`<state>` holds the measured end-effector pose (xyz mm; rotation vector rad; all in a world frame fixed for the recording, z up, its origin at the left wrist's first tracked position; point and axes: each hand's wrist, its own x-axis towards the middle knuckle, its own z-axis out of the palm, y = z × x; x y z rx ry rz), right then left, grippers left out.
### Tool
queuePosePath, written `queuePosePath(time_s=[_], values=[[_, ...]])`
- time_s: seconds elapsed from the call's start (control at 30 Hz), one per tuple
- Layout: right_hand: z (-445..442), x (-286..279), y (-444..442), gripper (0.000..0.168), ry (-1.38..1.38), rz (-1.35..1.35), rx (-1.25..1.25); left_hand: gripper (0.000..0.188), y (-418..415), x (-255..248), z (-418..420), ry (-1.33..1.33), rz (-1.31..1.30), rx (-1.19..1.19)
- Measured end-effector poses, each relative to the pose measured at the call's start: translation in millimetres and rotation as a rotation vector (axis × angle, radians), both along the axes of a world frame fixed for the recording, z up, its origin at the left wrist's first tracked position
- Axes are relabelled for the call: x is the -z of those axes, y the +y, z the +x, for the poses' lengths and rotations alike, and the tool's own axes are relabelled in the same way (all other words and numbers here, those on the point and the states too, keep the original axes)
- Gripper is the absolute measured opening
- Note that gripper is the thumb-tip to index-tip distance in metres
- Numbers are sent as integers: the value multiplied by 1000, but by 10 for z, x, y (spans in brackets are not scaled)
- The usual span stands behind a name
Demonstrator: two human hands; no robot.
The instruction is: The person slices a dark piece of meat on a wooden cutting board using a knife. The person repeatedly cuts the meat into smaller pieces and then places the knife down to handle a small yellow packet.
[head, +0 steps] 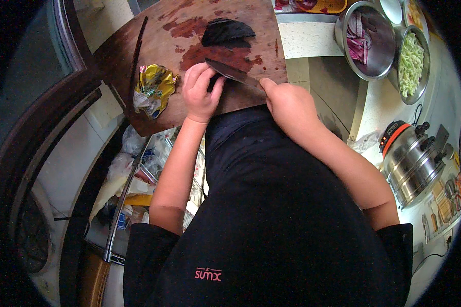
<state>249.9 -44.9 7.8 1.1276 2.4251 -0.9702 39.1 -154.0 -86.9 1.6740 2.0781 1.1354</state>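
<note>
My right hand point(292, 101) grips the handle of a kitchen knife point(234, 75), and its dark blade slants up and left over the wooden cutting board point(249, 96). My left hand point(201, 92) is at the board's near side, fingers curled and thumb bent inward, close against the blade. Something dark shows between thumb and fingers, but I cannot make out what it is. Beyond the blade lies a flat black piece point(228, 32), its material unclear, with wet reddish stains around it. A crumpled yellow foil wrapper point(155, 90) rests left of my left hand.
To the right stand a steel bowl point(380, 50) with sliced red onion point(357, 46) and another holding shredded cabbage point(410, 65). An orange tray point(330, 5) is at the top edge. Lower right is a steel pot point(411, 169). Plastic bags point(132, 140) fill a rack below the board.
</note>
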Motion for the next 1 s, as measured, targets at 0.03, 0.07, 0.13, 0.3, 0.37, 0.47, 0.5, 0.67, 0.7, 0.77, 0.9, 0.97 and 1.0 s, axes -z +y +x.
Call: queuePosePath(time_s=[0.03,0.07,0.13,0.3,0.37,0.47,0.5,0.67,0.7,0.77,0.9,0.97,1.0], values=[[-2,5,7,25,4,-4,2,31,3,1,0,2,2,0],[-4,8,12,24,9,-7,4,31,5,1,1,3,5,0],[-40,-37,49,11,37,13,2,31,7,-3,1,9,4,2],[-129,9,76,13,38,-6,-8,31,-26,23,-13,48,-4,-1],[-206,-7,90,13,22,0,-15,31,-24,18,0,29,-7,-5],[-285,-15,73,11,17,-12,16,31,-31,27,-9,40,-16,-3],[-311,-13,69,11,35,0,12,31,-36,37,-10,48,-20,-2],[-495,90,84,13,70,25,-8,31,-49,60,2,39,-14,-9],[-489,109,95,13,84,22,-11,30,-39,55,-4,34,-13,-8],[-433,134,125,14,114,14,-19,29,-43,27,7,30,-10,-1],[-246,-80,194,13,-15,-51,-13,30,-15,37,-10,5,27,26],[-242,-43,225,14,-25,-57,-37,27,-23,63,-16,25,30,17],[-305,5,216,14,-20,-38,-25,26,-3,73,-23,34,36,15]])
